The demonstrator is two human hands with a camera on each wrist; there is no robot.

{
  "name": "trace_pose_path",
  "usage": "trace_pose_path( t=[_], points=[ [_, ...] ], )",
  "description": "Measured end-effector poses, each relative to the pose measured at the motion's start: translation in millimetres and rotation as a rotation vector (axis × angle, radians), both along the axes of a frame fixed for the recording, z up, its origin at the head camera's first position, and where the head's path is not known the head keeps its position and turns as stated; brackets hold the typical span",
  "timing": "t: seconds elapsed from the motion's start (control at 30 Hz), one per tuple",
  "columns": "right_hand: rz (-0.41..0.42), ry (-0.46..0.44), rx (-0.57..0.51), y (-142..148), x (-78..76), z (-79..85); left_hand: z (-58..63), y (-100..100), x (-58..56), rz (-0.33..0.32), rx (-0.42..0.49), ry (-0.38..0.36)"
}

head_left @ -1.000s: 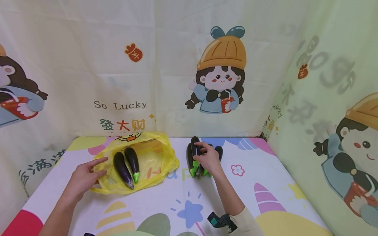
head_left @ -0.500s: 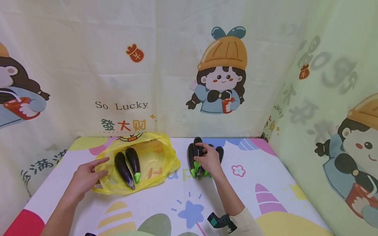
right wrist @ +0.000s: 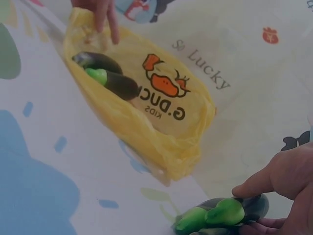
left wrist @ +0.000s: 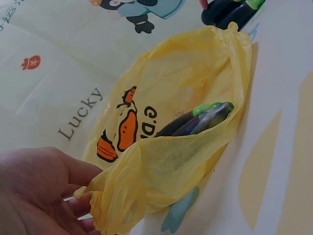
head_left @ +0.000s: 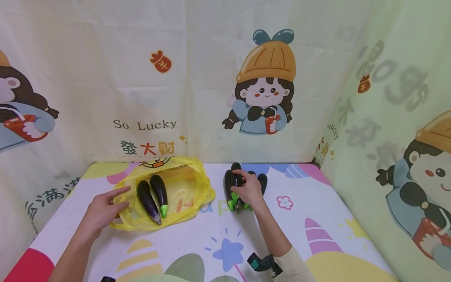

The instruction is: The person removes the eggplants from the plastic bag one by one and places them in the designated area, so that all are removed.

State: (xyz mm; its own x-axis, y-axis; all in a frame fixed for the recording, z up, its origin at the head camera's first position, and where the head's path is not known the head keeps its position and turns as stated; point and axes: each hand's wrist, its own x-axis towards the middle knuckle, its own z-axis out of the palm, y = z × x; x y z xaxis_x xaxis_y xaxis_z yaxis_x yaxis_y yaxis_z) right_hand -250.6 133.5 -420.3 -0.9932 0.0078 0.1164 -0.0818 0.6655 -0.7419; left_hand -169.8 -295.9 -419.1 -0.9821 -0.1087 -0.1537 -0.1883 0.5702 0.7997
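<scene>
A yellow plastic bag (head_left: 181,188) lies with its mouth spread on the left of the table, two dark purple eggplants (head_left: 148,201) inside it. My left hand (head_left: 100,211) is at the bag's left edge, its index finger and thumb extended and apart. In the left wrist view, its fingers reach behind the bag's gathered corner (left wrist: 117,205). To the right, my right hand (head_left: 250,192) holds an eggplant (head_left: 235,179) between thumb and fingers, on top of a small group. Other eggplants (head_left: 227,190) with green stems lie beside and under it, partly hidden by the hand.
The printed tablecloth (head_left: 282,235) covers the table. A patterned cloth wall (head_left: 204,98) rises along the back edge, and another cloth side (head_left: 387,98) stands at the right. The eggplant group lies a short gap right of the bag, near the table's back.
The eggplant under my right hand has shifted slightly right against its neighbour. My left hand and the bag stay in place; the head view has moved a little.
</scene>
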Motion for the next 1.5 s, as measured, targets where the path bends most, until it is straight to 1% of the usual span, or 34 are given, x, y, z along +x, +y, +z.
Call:
trace_pose_path(
  t=[0.2,0.37,0.63,0.87,1.1,1.3,1.5],
  points=[
    [-0.009,0.001,0.011,0.3,-0.4,-0.1,-1.6,0.2,1.1,-0.004,0.009,0.0],
    [-0.006,0.006,-0.027,-0.2,-0.5,1.1,-1.9,-0.5,0.3,-0.003,0.015,-0.003],
    [-0.032,0.024,-0.042,-1.9,0.4,4.7,-1.0,-1.4,0.2,-0.007,0.012,0.002],
    [-0.078,0.109,-0.087,-2.0,0.3,5.0,1.3,-0.4,-0.1,-0.007,0.004,0.002],
    [-0.11,0.153,-0.149,-4.0,1.7,6.8,2.7,1.1,-0.1,-0.005,-0.012,0.006],
    [-0.12,0.214,-0.188,-5.4,0.9,8.3,2.6,1.3,-0.5,-0.002,-0.002,0.001],
    [-0.114,0.254,-0.219,-8.0,2.6,9.4,2.5,0.0,-0.1,-0.008,0.002,0.002]
  ],
)
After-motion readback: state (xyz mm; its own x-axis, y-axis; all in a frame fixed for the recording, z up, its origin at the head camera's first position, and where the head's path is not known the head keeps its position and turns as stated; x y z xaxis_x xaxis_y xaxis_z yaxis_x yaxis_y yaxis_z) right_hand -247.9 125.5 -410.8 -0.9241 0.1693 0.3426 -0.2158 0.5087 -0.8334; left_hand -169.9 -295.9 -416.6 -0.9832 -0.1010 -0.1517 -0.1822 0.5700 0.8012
